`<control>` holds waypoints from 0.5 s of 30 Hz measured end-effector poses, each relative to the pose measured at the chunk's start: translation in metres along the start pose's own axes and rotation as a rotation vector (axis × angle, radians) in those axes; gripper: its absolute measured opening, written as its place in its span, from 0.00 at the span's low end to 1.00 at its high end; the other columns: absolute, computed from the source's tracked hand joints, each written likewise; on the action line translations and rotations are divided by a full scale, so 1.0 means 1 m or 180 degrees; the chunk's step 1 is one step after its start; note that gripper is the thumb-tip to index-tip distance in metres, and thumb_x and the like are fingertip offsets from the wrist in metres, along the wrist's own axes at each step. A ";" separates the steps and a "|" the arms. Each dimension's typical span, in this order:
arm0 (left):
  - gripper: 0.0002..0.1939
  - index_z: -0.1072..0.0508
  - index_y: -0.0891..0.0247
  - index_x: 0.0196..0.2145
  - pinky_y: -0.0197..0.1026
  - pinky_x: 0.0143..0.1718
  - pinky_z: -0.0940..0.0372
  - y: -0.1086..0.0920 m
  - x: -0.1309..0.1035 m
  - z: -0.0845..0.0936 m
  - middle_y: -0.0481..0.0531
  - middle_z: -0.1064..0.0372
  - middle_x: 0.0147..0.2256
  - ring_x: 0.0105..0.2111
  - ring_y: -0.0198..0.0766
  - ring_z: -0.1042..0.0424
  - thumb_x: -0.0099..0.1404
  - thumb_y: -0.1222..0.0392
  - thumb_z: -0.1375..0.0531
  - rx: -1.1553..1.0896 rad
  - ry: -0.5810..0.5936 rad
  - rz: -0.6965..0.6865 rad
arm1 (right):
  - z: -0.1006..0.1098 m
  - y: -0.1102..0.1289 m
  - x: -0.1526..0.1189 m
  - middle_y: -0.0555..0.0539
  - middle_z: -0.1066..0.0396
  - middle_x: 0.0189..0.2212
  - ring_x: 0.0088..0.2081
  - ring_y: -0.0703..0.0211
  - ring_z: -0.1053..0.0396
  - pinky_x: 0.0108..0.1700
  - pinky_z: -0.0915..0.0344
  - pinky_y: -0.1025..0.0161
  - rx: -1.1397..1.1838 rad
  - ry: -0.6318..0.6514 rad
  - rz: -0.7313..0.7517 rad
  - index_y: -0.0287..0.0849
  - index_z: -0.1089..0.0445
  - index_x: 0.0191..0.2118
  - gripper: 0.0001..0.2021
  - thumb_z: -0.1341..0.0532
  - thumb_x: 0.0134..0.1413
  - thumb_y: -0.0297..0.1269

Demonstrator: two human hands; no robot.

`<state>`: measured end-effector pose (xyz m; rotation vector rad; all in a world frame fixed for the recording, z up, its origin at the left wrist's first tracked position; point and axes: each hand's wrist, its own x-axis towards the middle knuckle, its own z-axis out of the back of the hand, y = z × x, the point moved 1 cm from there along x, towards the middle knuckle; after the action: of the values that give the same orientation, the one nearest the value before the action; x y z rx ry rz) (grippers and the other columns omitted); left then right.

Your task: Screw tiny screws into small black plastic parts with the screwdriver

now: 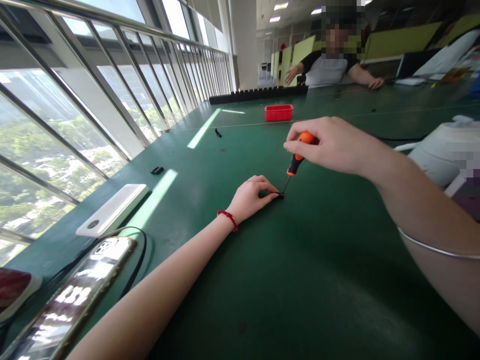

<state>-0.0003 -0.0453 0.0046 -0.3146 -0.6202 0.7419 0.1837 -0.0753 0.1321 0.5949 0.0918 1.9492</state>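
Closed around the orange and black handle of a screwdriver (pixel 296 161) is my right hand (pixel 322 145). The screwdriver leans a little, with its thin shaft pointing down and its tip at a small black part (pixel 280 195) on the green tabletop. My left hand (pixel 251 197) pinches that black part between thumb and fingertips and rests on the table. The part is mostly covered by the fingers, so its exact kind cannot be made out. Whether a screw sits under the tip is too small to tell.
A red bin (pixel 279 113) stands farther back, before a long black toothed strip (pixel 258 94). Small black pieces (pixel 157 170) lie left. A white power bank (pixel 112 210), cable and phone (pixel 75 300) sit near the railing (pixel 150 45). Another person (pixel 330 70) sits opposite.
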 end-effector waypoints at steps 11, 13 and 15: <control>0.09 0.21 0.60 0.35 0.43 0.44 0.35 0.003 0.000 -0.001 0.52 0.27 0.38 0.41 0.41 0.30 0.64 0.57 0.41 -0.0044 0.0002 -0.0017 | 0.000 0.000 0.000 0.51 0.35 0.22 0.24 0.61 0.41 0.30 0.48 0.61 -0.0046 -0.0043 0.0024 0.45 0.31 0.33 0.07 0.42 0.50 0.41; 0.09 0.21 0.61 0.35 0.43 0.44 0.35 0.003 0.000 0.000 0.52 0.27 0.37 0.40 0.41 0.30 0.64 0.57 0.41 -0.0062 -0.0013 -0.0043 | 0.000 0.000 0.000 0.51 0.36 0.20 0.23 0.61 0.42 0.29 0.49 0.61 -0.0046 0.0023 0.0024 0.45 0.31 0.30 0.11 0.44 0.53 0.45; 0.09 0.21 0.61 0.35 0.43 0.44 0.35 0.003 0.000 0.000 0.52 0.27 0.37 0.40 0.40 0.30 0.64 0.57 0.41 -0.0075 -0.0022 -0.0063 | 0.000 0.000 0.000 0.50 0.37 0.19 0.23 0.61 0.42 0.29 0.49 0.61 -0.0030 0.0066 0.0031 0.44 0.31 0.28 0.15 0.47 0.56 0.48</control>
<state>-0.0015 -0.0429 0.0031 -0.3272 -0.6381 0.7174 0.1841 -0.0757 0.1323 0.5702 0.0928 1.9646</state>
